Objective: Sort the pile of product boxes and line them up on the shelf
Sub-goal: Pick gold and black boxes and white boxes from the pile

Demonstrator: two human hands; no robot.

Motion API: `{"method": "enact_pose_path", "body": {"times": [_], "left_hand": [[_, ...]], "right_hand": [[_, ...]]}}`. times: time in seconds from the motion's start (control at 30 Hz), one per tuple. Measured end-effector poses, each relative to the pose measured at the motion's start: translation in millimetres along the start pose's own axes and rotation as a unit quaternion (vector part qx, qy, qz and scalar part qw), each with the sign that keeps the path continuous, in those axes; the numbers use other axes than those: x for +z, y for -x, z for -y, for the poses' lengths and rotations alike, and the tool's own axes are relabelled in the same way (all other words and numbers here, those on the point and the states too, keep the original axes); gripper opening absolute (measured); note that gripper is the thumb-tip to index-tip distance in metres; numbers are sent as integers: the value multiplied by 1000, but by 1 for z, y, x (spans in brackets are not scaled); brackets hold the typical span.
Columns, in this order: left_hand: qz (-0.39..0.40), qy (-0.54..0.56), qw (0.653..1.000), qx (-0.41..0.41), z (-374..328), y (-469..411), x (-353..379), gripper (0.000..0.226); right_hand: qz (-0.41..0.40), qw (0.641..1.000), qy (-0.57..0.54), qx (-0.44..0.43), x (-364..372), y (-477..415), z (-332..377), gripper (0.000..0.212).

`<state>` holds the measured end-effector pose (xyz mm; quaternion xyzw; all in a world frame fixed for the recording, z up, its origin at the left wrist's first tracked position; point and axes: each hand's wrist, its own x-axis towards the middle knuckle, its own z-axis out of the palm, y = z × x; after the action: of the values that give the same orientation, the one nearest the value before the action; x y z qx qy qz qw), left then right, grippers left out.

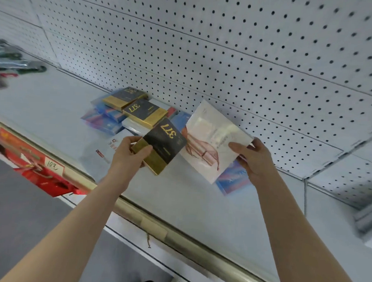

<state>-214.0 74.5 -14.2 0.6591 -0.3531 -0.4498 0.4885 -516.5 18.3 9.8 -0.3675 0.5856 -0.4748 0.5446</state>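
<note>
Left hand [129,153] grips a black-gold box [163,144], right hand [252,160] holds a white box [210,137] above the shelf [199,205] pile [126,112].

Gold numerals "377" are printed on the black face of the black-and-gold box [161,144] held in the left hand [133,153]; they appear upside down to the camera. The same "377" stands on the second black-and-gold box [144,114], which lies on the pile on the shelf [54,113]. It also stands, blurred, on the third black-and-gold box [125,96] behind it.

A paper tag [53,166] on the front edge of the shelf carries a handwritten "10" followed by one character resembling 元.

The white packet [215,142] in the right hand [252,158] bears small dark print, too fine to read. The blue box [234,179] beneath it shows pale lettering, illegible. The print on the red stickers [99,153] on the shelf is also illegible.
</note>
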Motion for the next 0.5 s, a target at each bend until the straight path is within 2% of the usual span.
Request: {"method": "enact_pose_path", "body": {"times": [0.07, 0.13, 0.2, 0.27, 0.33, 0.4, 0.47, 0.5], "left_hand": [[-3, -19, 1000, 18, -4, -2, -2, 35], [0, -41, 999, 30, -6, -3, -5, 26], [32, -70, 996, 44, -5, -2, -9, 17], [80, -130, 986, 73, -1, 0, -13, 23], [120, -221, 963, 98, 4, 1, -14, 27], [142, -274, 945, 109, 7, -1, -16, 21], [166, -274, 941, 106, 8, -3, -18, 22], [177, -278, 939, 104, 9, -4, -20, 29]], "right_hand": [[-52, 997, 14, -51, 2, 16, 8, 37], [-98, 984, 95, -112, 5, 35, 13, 34], [-135, 956, 198, -169, 7, 53, 14, 31], [-148, 923, 297, -196, 14, 69, 13, 31], [-135, 879, 421, -176, 23, 77, 8, 39], [-114, 833, 525, -134, 28, 83, -1, 54], [-104, 813, 565, -95, 27, 91, -11, 63], [-114, 812, 567, -85, 26, 95, -15, 58]]}}
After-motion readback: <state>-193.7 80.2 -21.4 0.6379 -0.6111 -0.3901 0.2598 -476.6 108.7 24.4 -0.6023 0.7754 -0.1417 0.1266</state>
